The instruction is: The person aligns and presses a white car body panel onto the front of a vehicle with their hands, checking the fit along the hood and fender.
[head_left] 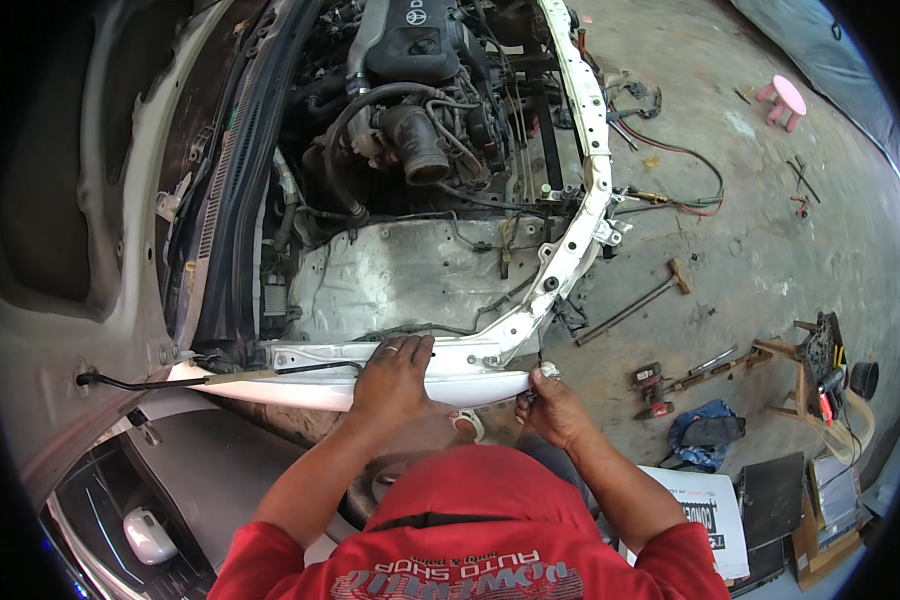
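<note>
A long white fender (pixel 470 388) lies along the near side of the car's open engine bay, beside the white body rail (pixel 560 270). My left hand (pixel 395 380) rests on it with fingers stretched flat, the fingertips reaching over the rail's inner edge. At the fender's front end, my right hand (pixel 555 408) is closed, thumb on top and fingers curled round the tip. A small silvery piece (pixel 549 370) shows beside that thumb; its kind is unclear. Below the fender, between my arms, part of the wheel (pixel 362 490) is visible.
A hood prop rod (pixel 160 384) crosses at the left under the raised hood (pixel 140 260). The engine (pixel 420 120) fills the far bay. Right on the concrete are a hammer (pixel 635 300), a cordless drill (pixel 652 388), a blue bag (pixel 708 432), a wooden stool (pixel 795 370) and a pink stool (pixel 788 95).
</note>
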`<state>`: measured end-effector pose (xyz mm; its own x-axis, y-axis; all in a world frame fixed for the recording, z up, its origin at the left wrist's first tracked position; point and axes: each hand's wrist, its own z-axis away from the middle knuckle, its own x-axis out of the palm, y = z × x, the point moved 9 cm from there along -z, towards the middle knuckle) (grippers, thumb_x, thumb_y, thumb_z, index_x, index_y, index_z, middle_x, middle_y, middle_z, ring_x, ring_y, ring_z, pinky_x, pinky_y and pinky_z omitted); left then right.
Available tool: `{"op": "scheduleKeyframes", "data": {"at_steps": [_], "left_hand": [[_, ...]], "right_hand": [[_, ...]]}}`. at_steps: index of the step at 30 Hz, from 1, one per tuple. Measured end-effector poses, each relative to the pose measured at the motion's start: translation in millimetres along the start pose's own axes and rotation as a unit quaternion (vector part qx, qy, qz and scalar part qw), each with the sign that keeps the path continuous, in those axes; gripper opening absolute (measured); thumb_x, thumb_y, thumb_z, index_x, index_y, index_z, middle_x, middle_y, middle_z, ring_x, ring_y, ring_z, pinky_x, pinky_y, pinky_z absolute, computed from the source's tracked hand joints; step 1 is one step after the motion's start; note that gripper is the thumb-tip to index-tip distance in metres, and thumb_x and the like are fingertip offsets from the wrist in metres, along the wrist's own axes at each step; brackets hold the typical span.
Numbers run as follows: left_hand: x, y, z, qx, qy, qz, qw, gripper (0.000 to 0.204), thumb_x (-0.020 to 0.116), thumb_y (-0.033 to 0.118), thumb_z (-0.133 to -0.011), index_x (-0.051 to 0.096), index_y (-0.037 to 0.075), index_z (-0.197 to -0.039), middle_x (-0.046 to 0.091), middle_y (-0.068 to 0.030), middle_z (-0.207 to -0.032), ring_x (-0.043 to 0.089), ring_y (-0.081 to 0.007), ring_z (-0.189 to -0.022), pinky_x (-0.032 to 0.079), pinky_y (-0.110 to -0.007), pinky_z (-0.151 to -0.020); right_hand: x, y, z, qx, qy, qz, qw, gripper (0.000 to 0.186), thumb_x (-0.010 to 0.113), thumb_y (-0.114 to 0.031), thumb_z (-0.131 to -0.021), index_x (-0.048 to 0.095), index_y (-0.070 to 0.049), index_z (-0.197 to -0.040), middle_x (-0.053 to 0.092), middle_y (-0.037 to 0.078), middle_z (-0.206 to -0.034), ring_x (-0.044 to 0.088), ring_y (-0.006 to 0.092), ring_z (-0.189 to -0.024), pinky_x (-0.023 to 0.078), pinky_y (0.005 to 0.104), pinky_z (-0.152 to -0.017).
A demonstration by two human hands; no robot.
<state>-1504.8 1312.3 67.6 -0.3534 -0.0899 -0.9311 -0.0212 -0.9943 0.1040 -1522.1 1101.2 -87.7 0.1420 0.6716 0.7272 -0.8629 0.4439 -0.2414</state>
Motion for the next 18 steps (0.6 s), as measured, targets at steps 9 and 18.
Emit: {"op": "scheduleKeyframes", "data": {"at_steps": [9, 18], "left_hand": [[1.5, 2.9, -5.7, -0.012, -0.048, 0.003, 0.999, 0.125, 0.091, 0.069, -0.057, 0.049, -0.005, -0.148, 0.056, -0.0264, -0.146, 0.052, -0.0425, -0.139, 0.039, -0.052, -0.120], [22.3, 58.9, -7.3, 0.057, 0.004, -0.091, 0.994, 0.100, 0.080, 0.030, -0.079, 0.034, -0.012, -0.156, 0.049, -0.0304, -0.151, 0.038, -0.0447, -0.151, 0.028, -0.060, -0.125]], "right_hand": [[-13.7, 6.8, -5.2, -0.062, 0.064, 0.047, 0.995, 0.040, 0.072, -0.046, -0.101, 0.060, -0.007, -0.096, 0.055, 0.003, -0.084, 0.052, 0.0170, -0.072, 0.044, 0.0356, -0.067], [-23.2, -4.6, -8.8, -0.040, -0.001, 0.057, 0.998, 0.033, 0.075, -0.038, -0.100, 0.063, -0.007, -0.103, 0.060, 0.004, -0.085, 0.056, 0.0181, -0.076, 0.047, 0.0358, -0.072]]}}
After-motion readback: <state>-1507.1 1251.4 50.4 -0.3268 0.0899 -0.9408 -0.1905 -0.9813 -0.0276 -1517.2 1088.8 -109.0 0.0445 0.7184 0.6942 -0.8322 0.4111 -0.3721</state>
